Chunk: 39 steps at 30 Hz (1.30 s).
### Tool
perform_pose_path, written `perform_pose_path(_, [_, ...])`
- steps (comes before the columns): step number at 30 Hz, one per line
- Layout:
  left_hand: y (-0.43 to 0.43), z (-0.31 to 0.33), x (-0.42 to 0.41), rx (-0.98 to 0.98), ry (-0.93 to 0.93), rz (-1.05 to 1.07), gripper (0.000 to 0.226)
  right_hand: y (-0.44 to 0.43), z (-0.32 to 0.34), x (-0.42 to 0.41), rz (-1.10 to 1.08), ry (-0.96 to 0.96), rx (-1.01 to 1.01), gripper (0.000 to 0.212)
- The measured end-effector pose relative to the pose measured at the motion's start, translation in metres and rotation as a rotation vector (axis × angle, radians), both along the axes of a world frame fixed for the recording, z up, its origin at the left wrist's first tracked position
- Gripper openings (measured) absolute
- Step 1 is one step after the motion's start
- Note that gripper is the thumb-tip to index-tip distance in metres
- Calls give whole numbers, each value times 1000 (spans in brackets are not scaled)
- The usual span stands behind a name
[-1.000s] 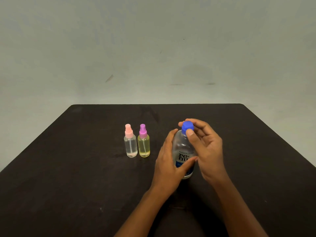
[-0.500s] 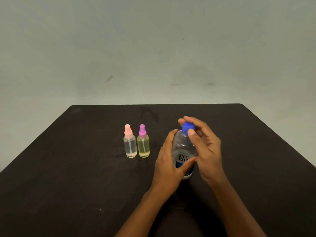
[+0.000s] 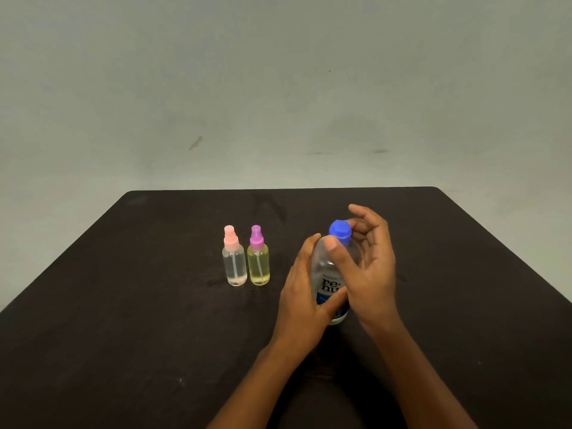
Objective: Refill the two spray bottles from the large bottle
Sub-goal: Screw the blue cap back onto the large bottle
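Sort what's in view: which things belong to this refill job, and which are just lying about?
In the job: large bottle, held by the left hand; its blue cap, in the right hand; pink-topped spray bottle; purple-topped spray bottle.
Just there: dark table; grey wall.

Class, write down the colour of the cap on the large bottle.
Blue: the cap on the large bottle, head view.
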<state>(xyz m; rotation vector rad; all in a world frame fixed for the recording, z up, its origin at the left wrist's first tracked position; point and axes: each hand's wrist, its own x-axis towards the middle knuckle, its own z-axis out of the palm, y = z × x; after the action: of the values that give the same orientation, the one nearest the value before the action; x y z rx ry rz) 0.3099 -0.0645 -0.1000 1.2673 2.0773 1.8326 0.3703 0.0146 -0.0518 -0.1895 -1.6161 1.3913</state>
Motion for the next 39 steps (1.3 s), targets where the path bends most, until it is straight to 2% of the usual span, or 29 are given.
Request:
perform_pose_path(5, [1, 2, 2, 5, -2, 16, 82, 3, 2, 4, 135, 47, -32, 34])
perform_pose_path(9, [0, 1, 1, 11, -9, 8, 81, 3, 1, 2, 66, 58, -48, 27])
perform_pose_path(15, [0, 1, 1, -7, 0, 17, 82, 0, 2, -1, -17, 39, -28, 37])
perform_pose_path(18, [0, 1, 1, -3, -1, 8, 81, 1, 2, 1, 16, 1, -10, 53])
perform_pose_path(19, [0, 1, 1, -2, -7, 6, 82, 3, 2, 2, 51, 1, -14, 52])
perform_pose_path(22, [1, 0, 1, 0, -17, 3, 83, 5, 3, 4, 113, 34, -57, 34])
perform_pose_path(25, [1, 1, 1, 2, -21, -1, 83, 6, 2, 2, 56, 53, -69, 24])
perform_pose_path(30, [1, -2, 0, -13, -11, 18, 84, 4, 1, -2, -28, 70, -56, 32])
perform_pose_path(34, [1, -1, 0, -15, 1, 11, 84, 1, -1, -2, -54, 25, -36, 49])
perform_pose_path(37, [1, 1, 1, 0, -5, 3, 82, 6, 0, 2, 21, -27, -15, 63])
perform_pose_path(39, [1, 1, 2, 10, -18, 4, 82, 9, 2, 5, 99, -15, -17, 57])
